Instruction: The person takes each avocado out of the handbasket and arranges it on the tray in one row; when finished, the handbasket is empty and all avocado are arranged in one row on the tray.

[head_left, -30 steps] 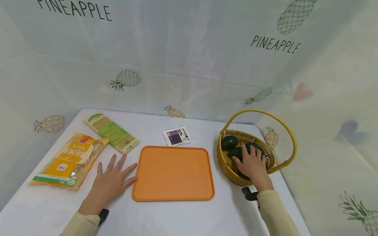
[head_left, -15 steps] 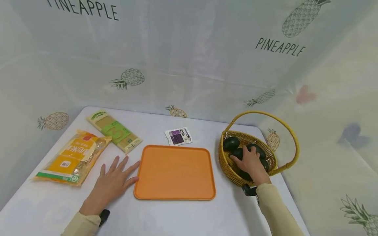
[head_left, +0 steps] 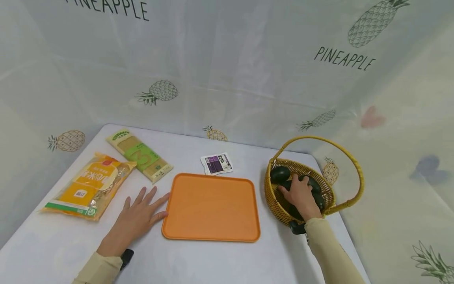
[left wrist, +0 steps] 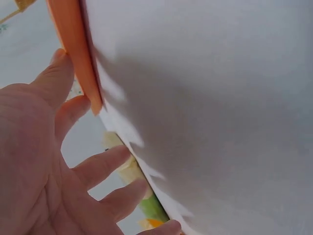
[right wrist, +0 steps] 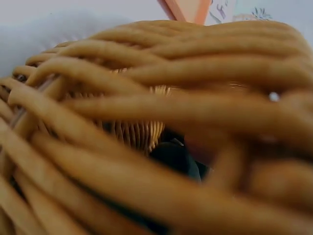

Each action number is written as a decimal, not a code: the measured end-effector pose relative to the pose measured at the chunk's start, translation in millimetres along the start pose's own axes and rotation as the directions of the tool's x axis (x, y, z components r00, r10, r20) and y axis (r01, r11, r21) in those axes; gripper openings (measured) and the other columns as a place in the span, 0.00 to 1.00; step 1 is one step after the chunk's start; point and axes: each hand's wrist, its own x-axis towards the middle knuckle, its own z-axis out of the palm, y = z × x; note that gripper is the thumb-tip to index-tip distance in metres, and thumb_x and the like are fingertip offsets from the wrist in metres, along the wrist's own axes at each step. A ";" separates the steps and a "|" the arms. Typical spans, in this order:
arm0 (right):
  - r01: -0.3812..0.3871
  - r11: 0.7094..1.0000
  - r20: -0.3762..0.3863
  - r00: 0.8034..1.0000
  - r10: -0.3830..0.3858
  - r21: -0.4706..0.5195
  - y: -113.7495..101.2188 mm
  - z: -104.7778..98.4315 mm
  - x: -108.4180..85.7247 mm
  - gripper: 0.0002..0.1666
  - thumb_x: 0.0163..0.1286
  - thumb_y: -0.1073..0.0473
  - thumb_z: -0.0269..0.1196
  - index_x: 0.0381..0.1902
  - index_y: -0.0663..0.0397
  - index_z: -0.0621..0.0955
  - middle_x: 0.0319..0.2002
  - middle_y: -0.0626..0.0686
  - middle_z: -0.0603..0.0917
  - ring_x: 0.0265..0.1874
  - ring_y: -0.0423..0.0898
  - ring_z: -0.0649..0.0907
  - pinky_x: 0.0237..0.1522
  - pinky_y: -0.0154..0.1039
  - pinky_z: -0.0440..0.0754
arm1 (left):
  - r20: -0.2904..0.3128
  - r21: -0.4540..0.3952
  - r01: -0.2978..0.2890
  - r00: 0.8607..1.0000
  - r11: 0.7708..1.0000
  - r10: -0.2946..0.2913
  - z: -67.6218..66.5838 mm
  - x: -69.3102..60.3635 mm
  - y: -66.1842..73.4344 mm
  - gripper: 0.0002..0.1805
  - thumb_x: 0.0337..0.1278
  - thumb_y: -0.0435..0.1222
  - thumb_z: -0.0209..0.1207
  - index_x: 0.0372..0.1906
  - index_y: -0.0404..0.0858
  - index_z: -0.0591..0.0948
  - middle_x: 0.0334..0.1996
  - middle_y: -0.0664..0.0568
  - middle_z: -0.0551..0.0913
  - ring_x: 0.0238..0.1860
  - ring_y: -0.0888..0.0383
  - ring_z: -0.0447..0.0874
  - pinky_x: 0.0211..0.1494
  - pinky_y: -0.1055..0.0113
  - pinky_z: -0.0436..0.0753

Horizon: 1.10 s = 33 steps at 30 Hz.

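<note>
In the head view, my left hand (head_left: 134, 219) lies spread on the white table, thumb and index fingertips at the left edge of the orange tray (head_left: 213, 209). The left wrist view shows this hand (left wrist: 44, 161) with two fingertips against the tray's side (left wrist: 76, 44). My right hand (head_left: 302, 199) reaches into the yellow wicker basket (head_left: 274, 205), its fingers and thumb curled round a dark green fruit (head_left: 287, 184). Other dark green fruits (head_left: 280, 174) lie around it. Basket weave (right wrist: 195, 112) largely fills the right wrist view, hiding my grip.
Left of the tray lie a yellow-orange bag of grain (head_left: 88, 187) and a green-labelled noodle pack (head_left: 142, 156). Behind it is a small white and purple packet (head_left: 217, 163). The tall basket handle (head_left: 360, 173) arches to the right. A pineapple-print curtain (head_left: 227, 71) stands behind the table.
My right hand has shifted slightly left inside the basket and its fingers have drawn closer together, showing more of the fruits at the right. My left hand stays beside the tray. The head view has shifted slightly.
</note>
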 end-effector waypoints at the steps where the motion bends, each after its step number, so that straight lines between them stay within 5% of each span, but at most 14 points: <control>1: 0.002 1.000 -0.005 1.000 -0.002 0.001 -0.3 0.4 0.0 0.51 0.84 0.43 0.58 0.81 0.77 0.50 0.75 0.92 0.44 0.68 0.96 0.58 0.65 0.82 0.71 | 0.000 -0.005 -0.002 1.000 1.000 0.002 -0.9 0.1 0.1 0.36 0.73 0.60 0.59 0.80 0.55 0.71 0.81 0.33 0.67 0.81 0.23 0.59 0.72 0.15 0.60; 15: 0.015 0.999 0.023 1.000 -0.016 0.039 -2.8 4.3 -4.1 0.55 0.79 0.47 0.64 0.81 0.74 0.47 0.75 0.91 0.45 0.65 0.94 0.65 0.59 0.79 0.78 | 0.066 -0.086 0.022 0.998 0.996 -0.017 -2.9 -2.1 -0.6 0.36 0.75 0.60 0.58 0.82 0.54 0.70 0.81 0.32 0.66 0.81 0.23 0.58 0.72 0.14 0.58; 25: 0.102 0.994 -0.017 0.995 -0.102 0.026 -1.5 7.4 -6.9 0.42 0.78 0.52 0.67 0.75 0.74 0.63 0.70 0.92 0.53 0.60 0.98 0.65 0.53 0.79 0.82 | 0.030 -0.084 0.016 0.999 0.996 -0.013 1.8 -2.5 -0.6 0.36 0.74 0.59 0.59 0.81 0.54 0.71 0.80 0.33 0.68 0.81 0.24 0.60 0.72 0.15 0.59; 33: 0.089 0.995 -0.017 0.996 -0.088 0.044 5.2 3.9 -9.3 0.41 0.75 0.50 0.70 0.75 0.67 0.68 0.71 0.89 0.57 0.65 0.96 0.63 0.58 0.82 0.78 | 0.041 -0.110 0.015 0.999 0.994 -0.011 -0.7 -0.8 -0.6 0.36 0.75 0.59 0.58 0.81 0.54 0.70 0.80 0.32 0.67 0.81 0.23 0.58 0.72 0.14 0.57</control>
